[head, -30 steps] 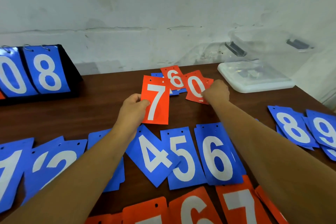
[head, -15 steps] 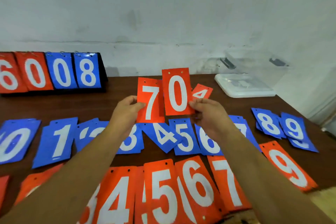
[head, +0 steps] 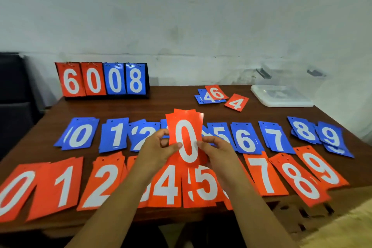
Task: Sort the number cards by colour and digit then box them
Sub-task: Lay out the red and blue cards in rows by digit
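— Straight ahead of the scoreboard, toward me and a little to its right, what does the head view give you?

— I have both hands raised over the table. My left hand pinches the left edge of a red 0 card, thumb on its face. My right hand pinches the right edge the same way. The card stands upright, facing me. The edge of another red card shows behind its top.

— And the sorted cards?

— Nearer me than the scoreboard, I see a blue row running from 0 at the left to 9 at the right. Its 3 and 4 are hidden behind the held card. Nearer still, along the table's front edge, a red row runs in the same order. My forearms cover its 3 and 6.

— Anything loose?

— Right of the scoreboard, at about its depth, a small pile of blue cards lies with a red 6 on top, and a red 4 lies just beside it. Farther right again lies a white lid, with a clear box just behind it by the wall. The scoreboard itself reads 6 and 0 in red, 0 and 8 in blue.
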The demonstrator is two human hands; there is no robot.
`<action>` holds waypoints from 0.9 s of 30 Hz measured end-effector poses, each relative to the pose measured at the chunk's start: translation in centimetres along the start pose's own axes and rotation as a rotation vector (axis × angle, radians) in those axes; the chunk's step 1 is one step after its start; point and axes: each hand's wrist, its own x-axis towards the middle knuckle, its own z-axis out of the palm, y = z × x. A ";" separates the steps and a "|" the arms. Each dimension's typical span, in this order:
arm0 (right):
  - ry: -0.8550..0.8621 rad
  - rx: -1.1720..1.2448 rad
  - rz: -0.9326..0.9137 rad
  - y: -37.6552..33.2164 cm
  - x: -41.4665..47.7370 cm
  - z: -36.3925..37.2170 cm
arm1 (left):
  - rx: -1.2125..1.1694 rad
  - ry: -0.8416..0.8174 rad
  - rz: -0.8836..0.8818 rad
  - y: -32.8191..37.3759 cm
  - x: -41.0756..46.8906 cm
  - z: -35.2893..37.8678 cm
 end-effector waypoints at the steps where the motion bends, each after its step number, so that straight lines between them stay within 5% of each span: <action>1: -0.008 -0.031 -0.009 0.1 -0.3 0.4 | 0.004 -0.001 0.005 0.1 -0.7 -0.1; 4: 0.009 -0.189 -0.086 0.6 -1.2 1.2 | -0.051 0.014 -0.010 0.3 -2.7 -0.3; 11: 0.233 -0.060 -0.104 1.4 -2.3 -0.2 | -0.070 0.221 -0.132 -1.0 -5.2 -2.6; 20: -0.052 0.087 0.017 2.5 -4.5 4.1 | -0.246 0.188 -0.264 -1.2 -7.6 -3.0; 27: -0.158 -0.029 -0.022 3.6 -5.5 8.5 | -0.015 0.205 -0.132 -1.8 -9.3 -5.1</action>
